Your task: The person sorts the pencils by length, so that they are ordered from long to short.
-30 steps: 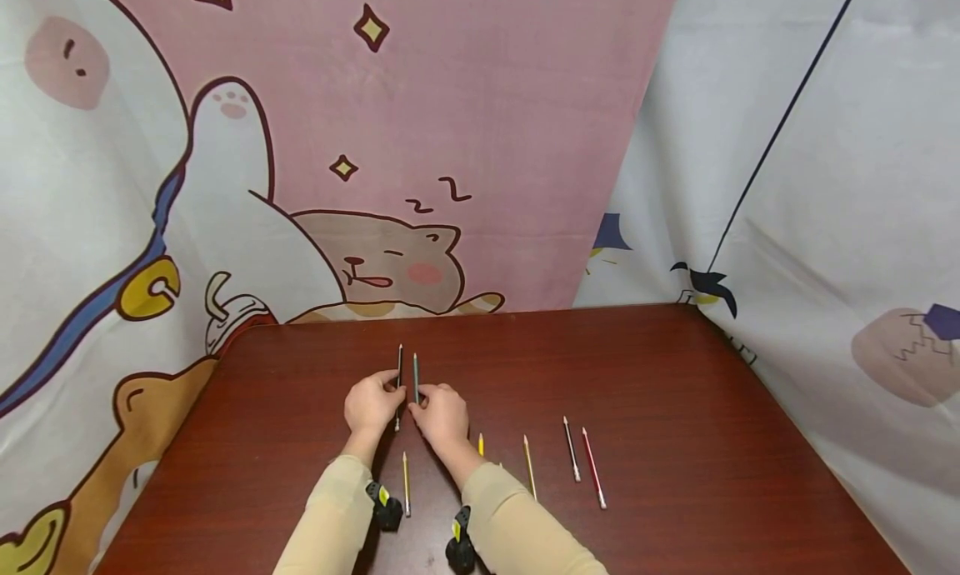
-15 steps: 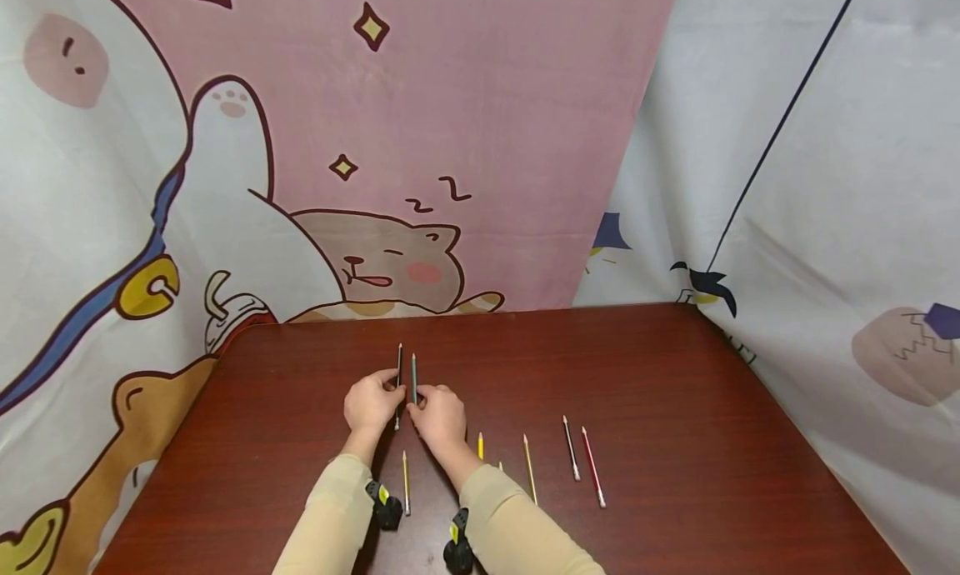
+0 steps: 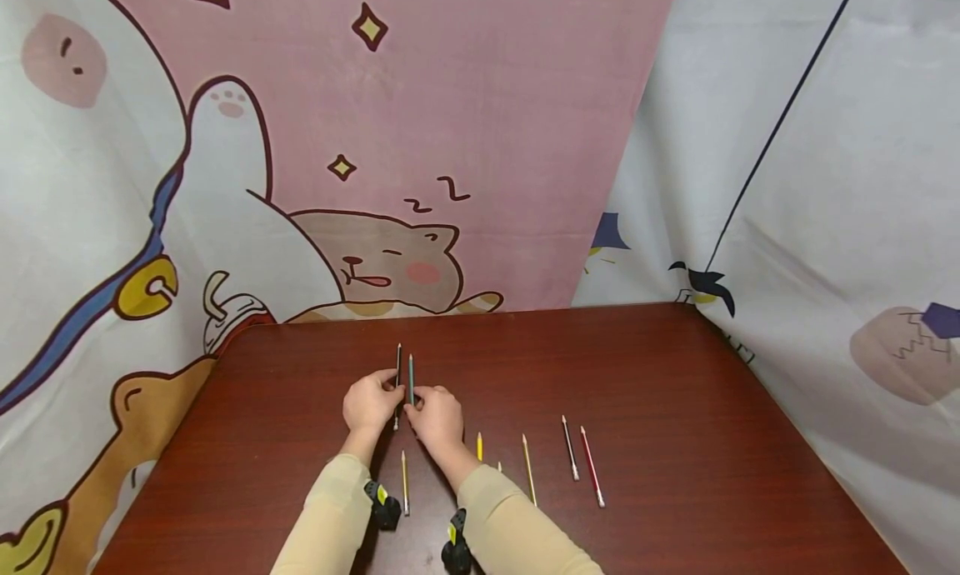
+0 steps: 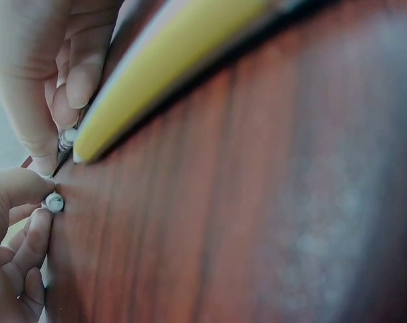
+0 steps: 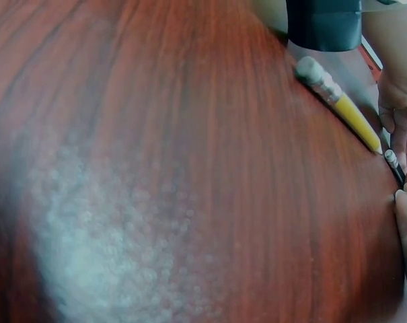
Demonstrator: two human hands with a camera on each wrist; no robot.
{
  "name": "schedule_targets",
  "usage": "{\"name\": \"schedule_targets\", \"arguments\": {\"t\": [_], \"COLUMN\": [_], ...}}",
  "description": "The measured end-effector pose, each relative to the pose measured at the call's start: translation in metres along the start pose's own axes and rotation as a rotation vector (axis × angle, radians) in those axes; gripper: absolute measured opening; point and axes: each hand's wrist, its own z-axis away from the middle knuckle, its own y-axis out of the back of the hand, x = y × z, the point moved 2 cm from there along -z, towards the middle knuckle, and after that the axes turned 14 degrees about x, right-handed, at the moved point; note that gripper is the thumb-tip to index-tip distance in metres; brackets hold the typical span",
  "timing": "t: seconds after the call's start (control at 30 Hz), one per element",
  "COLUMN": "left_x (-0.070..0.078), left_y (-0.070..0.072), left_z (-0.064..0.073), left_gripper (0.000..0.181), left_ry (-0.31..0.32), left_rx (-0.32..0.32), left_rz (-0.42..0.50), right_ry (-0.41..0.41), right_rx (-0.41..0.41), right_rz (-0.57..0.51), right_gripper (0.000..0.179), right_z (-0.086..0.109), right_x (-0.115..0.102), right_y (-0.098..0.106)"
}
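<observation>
In the head view my left hand [image 3: 370,404] holds a black pencil [image 3: 399,360] that lies on the table, tip pointing to the far edge. Just right of it, my right hand [image 3: 437,422] pinches a teal pencil [image 3: 411,373] between thumb and fingers. The two pencils lie nearly parallel with a narrow gap between them. Seen from the left wrist, the teal pencil's end [image 4: 54,202] shows between the right fingertips. A white-ended black pencil [image 5: 391,157] sticks out by the left hand in the right wrist view.
A yellow pencil [image 3: 406,485] lies between the forearms. Further yellow pencils [image 3: 480,447] [image 3: 529,467] lie right of the right hand, one partly behind the sleeve. A dark pencil [image 3: 571,448] and a red pencil [image 3: 592,467] lie farther right on the brown table [image 3: 712,442].
My right hand has shifted slightly left with the teal pencil, narrowing the gap to the black pencil. The left hand and the loose pencils have stayed in place.
</observation>
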Motion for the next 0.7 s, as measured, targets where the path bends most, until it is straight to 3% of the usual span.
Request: {"name": "schedule_targets", "arguments": {"t": [0.43, 0.7], "left_x": [0.0004, -0.0013], "left_y": [0.0020, 0.0035], "left_z": [0.0007, 0.0016], "left_gripper": [0.034, 0.034], "left_ry": [-0.001, 0.019], "left_rx": [0.009, 0.009], "left_rz": [0.024, 0.033], "right_ry": [-0.032, -0.086], "right_rx": [0.001, -0.014], "right_rz": [-0.001, -0.083], "right_gripper": [0.025, 0.024], "right_z": [-0.0004, 0.0008], "right_x": [-0.0011, 0.0029], "right_y": [0.0016, -0.0001]}}
